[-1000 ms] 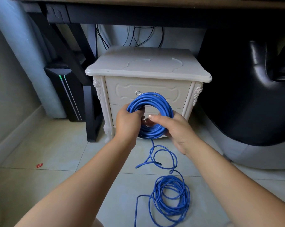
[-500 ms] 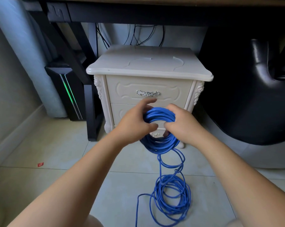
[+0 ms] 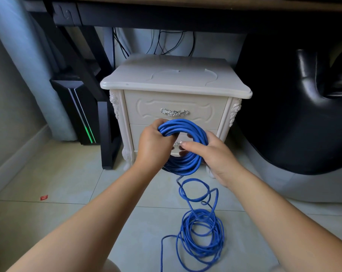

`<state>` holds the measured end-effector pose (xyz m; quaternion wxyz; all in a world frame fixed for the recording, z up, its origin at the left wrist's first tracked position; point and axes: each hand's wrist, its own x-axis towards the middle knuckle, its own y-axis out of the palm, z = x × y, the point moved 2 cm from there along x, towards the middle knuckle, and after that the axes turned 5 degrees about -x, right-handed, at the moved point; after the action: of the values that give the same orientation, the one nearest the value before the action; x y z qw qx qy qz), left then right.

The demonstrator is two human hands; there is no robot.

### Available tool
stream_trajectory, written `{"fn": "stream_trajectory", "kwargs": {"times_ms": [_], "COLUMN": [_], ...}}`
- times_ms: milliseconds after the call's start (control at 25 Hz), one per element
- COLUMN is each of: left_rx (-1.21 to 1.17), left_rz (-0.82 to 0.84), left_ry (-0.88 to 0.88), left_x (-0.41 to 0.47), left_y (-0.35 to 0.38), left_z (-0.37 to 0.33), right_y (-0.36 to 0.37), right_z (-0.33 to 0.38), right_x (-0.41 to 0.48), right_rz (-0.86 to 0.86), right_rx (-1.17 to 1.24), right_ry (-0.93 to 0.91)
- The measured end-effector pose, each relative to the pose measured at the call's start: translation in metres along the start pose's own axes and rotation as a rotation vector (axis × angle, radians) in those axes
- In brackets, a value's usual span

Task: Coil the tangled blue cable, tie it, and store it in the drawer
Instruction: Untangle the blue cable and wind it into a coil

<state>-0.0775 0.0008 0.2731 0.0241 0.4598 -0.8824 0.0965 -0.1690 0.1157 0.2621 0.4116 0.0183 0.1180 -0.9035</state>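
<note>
While my left hand grips the coiled cable with closed fingers and my right hand pinches its far side, a loose pile remains on the floor; tying waits, drawer shut.

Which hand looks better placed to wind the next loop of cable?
Probably the right hand: it only steadies the coil, nearest the loose cable trailing down, while the left hand clamps the coil.

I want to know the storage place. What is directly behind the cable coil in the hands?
Behind the blue cable coil stands the cream nightstand; its lower drawer front is mostly covered.
</note>
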Motion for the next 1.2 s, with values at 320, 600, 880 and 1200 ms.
{"fn": "stream_trajectory", "kwargs": {"times_ms": [320, 600, 880, 1200], "left_rx": [-0.209, -0.022, 0.390, 0.449], "left_rz": [-0.017, 0.211, 0.387, 0.214], "left_ry": [-0.130, -0.167, 0.180, 0.171], "left_x": [-0.001, 0.000, -0.011, -0.008], "left_y": [-0.003, -0.014, -0.012, -0.010], "left_z": [-0.003, -0.009, -0.019, -0.018], "right_y": [0.005, -0.017, -0.010, -0.008], "right_z": [-0.003, 0.022, 0.035, 0.036], "right_x": [0.001, 0.004, -0.004, -0.006], "right_rz": [-0.124, -0.115, 0.096, 0.030], "right_rx": [0.006, -0.350, -0.786, -0.840], "right_ry": [-0.071, -0.183, -0.262, -0.315]}}
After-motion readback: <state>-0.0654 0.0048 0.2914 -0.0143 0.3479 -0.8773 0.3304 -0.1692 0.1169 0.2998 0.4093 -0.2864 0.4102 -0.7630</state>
